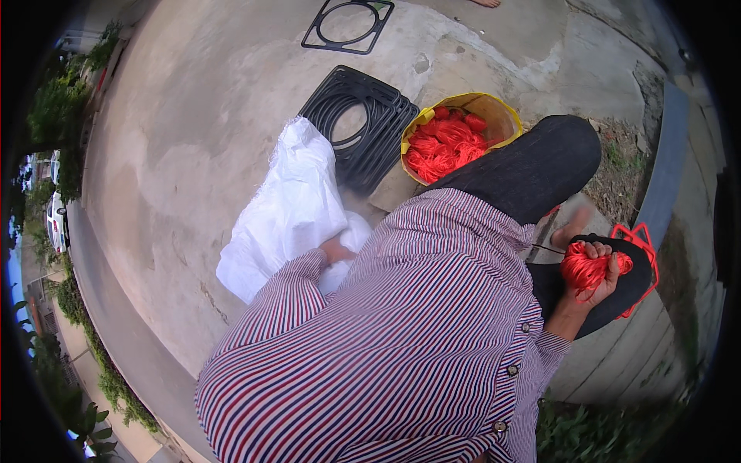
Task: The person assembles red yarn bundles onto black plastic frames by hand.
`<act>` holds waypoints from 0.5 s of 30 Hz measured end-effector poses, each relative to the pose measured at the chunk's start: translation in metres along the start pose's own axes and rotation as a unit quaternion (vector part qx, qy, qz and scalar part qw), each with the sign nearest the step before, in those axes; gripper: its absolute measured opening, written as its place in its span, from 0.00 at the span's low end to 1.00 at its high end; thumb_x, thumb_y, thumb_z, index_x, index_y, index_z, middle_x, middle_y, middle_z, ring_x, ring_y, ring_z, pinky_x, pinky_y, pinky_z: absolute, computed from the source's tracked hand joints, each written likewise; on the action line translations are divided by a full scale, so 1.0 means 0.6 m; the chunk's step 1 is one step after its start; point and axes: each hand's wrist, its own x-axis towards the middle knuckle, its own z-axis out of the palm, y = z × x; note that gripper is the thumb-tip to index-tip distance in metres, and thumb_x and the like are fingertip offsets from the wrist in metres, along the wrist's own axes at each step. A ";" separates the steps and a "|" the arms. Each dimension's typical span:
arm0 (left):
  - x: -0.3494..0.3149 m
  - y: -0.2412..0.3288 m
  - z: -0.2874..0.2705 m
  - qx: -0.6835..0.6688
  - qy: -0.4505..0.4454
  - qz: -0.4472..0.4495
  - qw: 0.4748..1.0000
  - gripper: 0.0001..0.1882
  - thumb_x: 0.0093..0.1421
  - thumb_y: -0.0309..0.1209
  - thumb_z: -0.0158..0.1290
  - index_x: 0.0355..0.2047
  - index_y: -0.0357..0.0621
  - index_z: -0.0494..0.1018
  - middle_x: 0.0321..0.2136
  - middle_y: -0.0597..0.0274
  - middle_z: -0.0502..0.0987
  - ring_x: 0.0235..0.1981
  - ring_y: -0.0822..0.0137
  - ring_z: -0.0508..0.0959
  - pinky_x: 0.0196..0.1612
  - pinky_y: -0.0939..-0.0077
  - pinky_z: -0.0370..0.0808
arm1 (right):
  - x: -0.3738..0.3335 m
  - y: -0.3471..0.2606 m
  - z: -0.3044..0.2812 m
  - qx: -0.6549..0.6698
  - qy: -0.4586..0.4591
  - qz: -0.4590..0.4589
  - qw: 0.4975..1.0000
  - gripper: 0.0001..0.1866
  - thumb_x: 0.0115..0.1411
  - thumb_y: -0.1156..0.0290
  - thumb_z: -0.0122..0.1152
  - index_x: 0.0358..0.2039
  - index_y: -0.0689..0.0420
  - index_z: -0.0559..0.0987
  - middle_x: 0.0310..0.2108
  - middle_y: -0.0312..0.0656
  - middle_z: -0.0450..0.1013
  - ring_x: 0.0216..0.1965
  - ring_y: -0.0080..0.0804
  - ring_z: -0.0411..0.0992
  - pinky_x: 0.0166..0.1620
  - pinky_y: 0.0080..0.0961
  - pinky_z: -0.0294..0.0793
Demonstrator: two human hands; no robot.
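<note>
My right hand (600,287) is closed around a bundle of shiny red twine (584,267), held over my right knee. A thin dark strand or stick runs from the bundle toward the left. My left hand (336,251) rests against a crumpled white woven sack (289,204) at my left side. Its fingers are blurred and partly hidden by the fabric, so their grip does not show. Beyond my left leg stands a yellow-rimmed bucket (508,116) with many red twine bundles (446,145) inside.
Black square frames with round openings (363,166) lie stacked beside the bucket, and a single black frame (310,35) lies farther off on the concrete floor (193,100). Behind my right knee is a red frame-like piece (653,262). At the top edge shows a bare foot (486,3).
</note>
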 end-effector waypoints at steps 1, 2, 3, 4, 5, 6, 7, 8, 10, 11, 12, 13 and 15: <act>-0.013 0.006 0.006 -0.001 -0.003 -0.002 1.000 0.37 0.53 0.56 0.48 0.52 0.38 0.72 0.55 0.44 0.70 0.58 0.50 0.69 0.60 0.65 0.64 | 0.002 0.001 0.002 0.002 0.006 0.002 1.000 0.08 0.60 0.69 0.55 0.32 0.62 0.73 0.30 0.44 0.71 0.33 0.34 0.68 0.47 0.33 0.66; -0.017 0.019 -0.005 0.006 -0.006 0.001 1.000 0.37 0.53 0.56 0.48 0.52 0.38 0.72 0.55 0.44 0.70 0.58 0.50 0.69 0.60 0.65 0.64 | 0.003 -0.001 0.006 0.002 0.006 -0.005 1.000 0.08 0.60 0.69 0.55 0.32 0.62 0.73 0.30 0.44 0.71 0.33 0.34 0.68 0.47 0.33 0.66; -0.018 0.030 -0.021 0.013 -0.009 0.005 1.000 0.37 0.53 0.56 0.48 0.52 0.38 0.72 0.55 0.44 0.70 0.58 0.51 0.69 0.60 0.65 0.64 | 0.003 -0.001 0.010 0.001 0.006 -0.012 1.000 0.08 0.60 0.70 0.55 0.32 0.62 0.72 0.30 0.44 0.71 0.32 0.34 0.68 0.46 0.32 0.66; -0.028 0.027 -0.022 0.012 -0.016 0.003 1.000 0.37 0.53 0.56 0.48 0.52 0.38 0.72 0.55 0.44 0.70 0.58 0.51 0.69 0.60 0.65 0.64 | -0.002 -0.001 0.011 -0.001 0.007 -0.008 1.000 0.07 0.60 0.71 0.56 0.31 0.62 0.72 0.30 0.43 0.70 0.32 0.33 0.67 0.46 0.31 0.67; -0.034 0.031 -0.024 0.012 -0.024 0.002 1.000 0.37 0.53 0.57 0.48 0.52 0.38 0.72 0.55 0.44 0.70 0.58 0.51 0.69 0.60 0.65 0.64 | -0.006 -0.004 0.009 -0.002 0.008 -0.006 1.000 0.07 0.60 0.71 0.56 0.31 0.62 0.72 0.30 0.43 0.70 0.32 0.33 0.67 0.46 0.31 0.67; -0.040 0.033 -0.026 0.010 -0.029 -0.001 1.000 0.37 0.53 0.57 0.48 0.52 0.38 0.72 0.55 0.44 0.70 0.58 0.51 0.69 0.60 0.65 0.64 | -0.002 -0.002 0.007 0.000 0.008 -0.005 1.000 0.07 0.60 0.71 0.55 0.31 0.62 0.72 0.30 0.43 0.70 0.32 0.33 0.67 0.45 0.30 0.67; -0.048 0.035 -0.025 0.008 -0.034 -0.004 0.999 0.37 0.52 0.57 0.49 0.52 0.38 0.72 0.55 0.44 0.70 0.58 0.51 0.69 0.60 0.65 0.64 | 0.002 0.000 0.006 0.003 0.008 -0.004 1.000 0.07 0.60 0.71 0.55 0.31 0.62 0.71 0.30 0.43 0.70 0.32 0.33 0.67 0.45 0.30 0.67; -0.056 0.037 -0.024 0.006 -0.040 -0.007 0.999 0.37 0.52 0.57 0.49 0.52 0.38 0.72 0.55 0.44 0.70 0.58 0.51 0.69 0.60 0.65 0.64 | 0.004 0.000 0.007 0.003 0.007 -0.001 1.000 0.07 0.60 0.71 0.55 0.31 0.62 0.71 0.30 0.43 0.70 0.32 0.33 0.67 0.45 0.30 0.67; -0.068 0.039 -0.037 0.014 -0.051 -0.010 0.999 0.37 0.52 0.57 0.49 0.52 0.38 0.72 0.55 0.44 0.70 0.58 0.51 0.69 0.60 0.65 0.64 | 0.001 0.005 0.015 0.000 0.015 0.001 1.000 0.07 0.59 0.72 0.55 0.32 0.63 0.71 0.30 0.44 0.70 0.32 0.33 0.67 0.45 0.29 0.67; -0.074 0.040 -0.043 0.017 -0.057 -0.011 0.998 0.37 0.52 0.57 0.49 0.52 0.39 0.72 0.55 0.44 0.70 0.58 0.51 0.69 0.60 0.65 0.64 | 0.003 0.007 0.013 0.001 0.017 0.000 1.000 0.07 0.59 0.72 0.55 0.32 0.63 0.71 0.30 0.44 0.70 0.32 0.33 0.67 0.45 0.29 0.67; -0.081 0.044 -0.046 0.020 -0.064 -0.012 0.998 0.37 0.52 0.57 0.49 0.52 0.39 0.72 0.55 0.44 0.70 0.58 0.51 0.69 0.60 0.65 0.64 | 0.006 0.005 0.011 0.003 0.016 0.004 1.000 0.07 0.59 0.72 0.56 0.32 0.63 0.71 0.30 0.44 0.70 0.32 0.34 0.67 0.45 0.30 0.67; -0.087 0.048 -0.049 0.022 -0.070 -0.012 0.997 0.37 0.52 0.57 0.49 0.52 0.39 0.72 0.55 0.44 0.70 0.58 0.51 0.69 0.60 0.65 0.64 | 0.007 0.004 0.009 0.005 0.016 0.008 1.000 0.07 0.59 0.72 0.56 0.32 0.63 0.71 0.30 0.44 0.70 0.32 0.34 0.68 0.45 0.30 0.67; -0.101 0.056 -0.055 0.024 -0.082 -0.013 0.996 0.37 0.52 0.57 0.49 0.52 0.39 0.73 0.55 0.44 0.70 0.58 0.51 0.69 0.60 0.65 0.64 | 0.006 0.005 0.008 0.006 0.020 0.013 1.000 0.07 0.59 0.72 0.55 0.32 0.63 0.71 0.30 0.44 0.70 0.33 0.34 0.68 0.46 0.31 0.67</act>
